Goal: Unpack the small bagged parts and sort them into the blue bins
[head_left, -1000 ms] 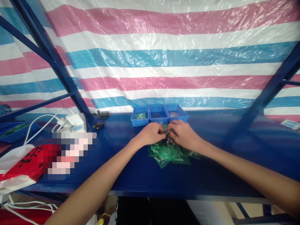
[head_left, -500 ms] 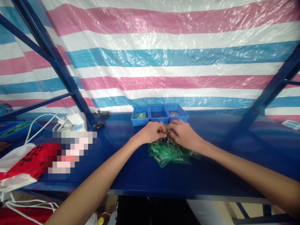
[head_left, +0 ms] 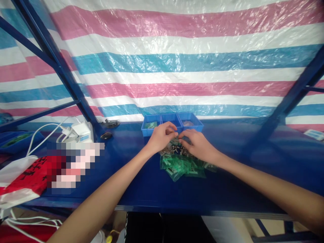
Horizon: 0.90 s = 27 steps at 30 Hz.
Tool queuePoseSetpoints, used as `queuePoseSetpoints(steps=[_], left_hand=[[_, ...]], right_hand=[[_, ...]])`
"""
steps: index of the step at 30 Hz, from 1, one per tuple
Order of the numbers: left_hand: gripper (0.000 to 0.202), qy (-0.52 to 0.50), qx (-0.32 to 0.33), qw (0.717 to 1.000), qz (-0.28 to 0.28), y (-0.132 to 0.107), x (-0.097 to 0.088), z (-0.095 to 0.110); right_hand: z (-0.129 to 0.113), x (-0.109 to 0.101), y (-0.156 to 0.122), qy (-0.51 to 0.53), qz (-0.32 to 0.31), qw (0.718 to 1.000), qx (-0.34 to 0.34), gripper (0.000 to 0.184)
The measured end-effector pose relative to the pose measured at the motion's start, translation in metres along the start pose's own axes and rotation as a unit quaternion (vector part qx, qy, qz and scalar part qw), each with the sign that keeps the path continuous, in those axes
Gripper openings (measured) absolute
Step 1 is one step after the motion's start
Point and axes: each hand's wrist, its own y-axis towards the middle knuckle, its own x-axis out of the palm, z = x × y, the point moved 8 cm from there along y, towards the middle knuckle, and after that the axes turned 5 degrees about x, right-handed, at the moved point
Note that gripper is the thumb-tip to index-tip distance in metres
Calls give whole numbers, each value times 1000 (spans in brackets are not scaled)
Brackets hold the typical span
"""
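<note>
My left hand (head_left: 161,137) and my right hand (head_left: 197,144) meet fingertip to fingertip above a heap of small green plastic bags (head_left: 183,166) on the blue bench. Both hands pinch a small part between them; it is too small to name. Small dark and metallic parts (head_left: 176,148) lie just below the fingers. Behind the hands stands a row of three blue bins (head_left: 172,124). The left bin holds green pieces, the middle one a few dark parts.
A striped pink, blue and white tarp hangs behind the bench. Blue frame bars (head_left: 63,74) slant on both sides. At the left lie a white charger with cables (head_left: 79,130), a dark small object (head_left: 106,135) and a red and white bag (head_left: 22,179).
My left hand has risen slightly and moved toward the bins, its fingers now pinched higher. The dark small parts under the hands have come into view.
</note>
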Motion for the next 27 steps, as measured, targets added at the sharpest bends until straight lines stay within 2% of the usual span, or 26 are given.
queuePoseSetpoints(steps=[3, 6, 11, 16, 20, 24, 27], left_hand=[[12, -29, 11, 999, 32, -1, -1, 7], [13, -35, 18, 998, 52, -3, 1, 12], [11, -20, 12, 999, 37, -4, 5, 12], [27, -21, 23, 1000, -2, -5, 11, 12], [21, 2, 39, 999, -2, -6, 13, 16], [17, 1, 27, 1000, 10, -8, 12, 16], [20, 3, 17, 999, 28, -7, 8, 14]], right_hand=[[-1, -4, 1, 96, 3, 995, 35, 16], [-1, -9, 1, 139, 20, 989, 51, 21], [1, -12, 2, 162, 32, 985, 57, 24], [4, -18, 3, 175, 53, 981, 63, 29], [8, -23, 3, 164, 78, 981, 66, 32], [11, -24, 2, 154, 86, 981, 75, 40], [9, -23, 2, 176, 79, 978, 74, 33]])
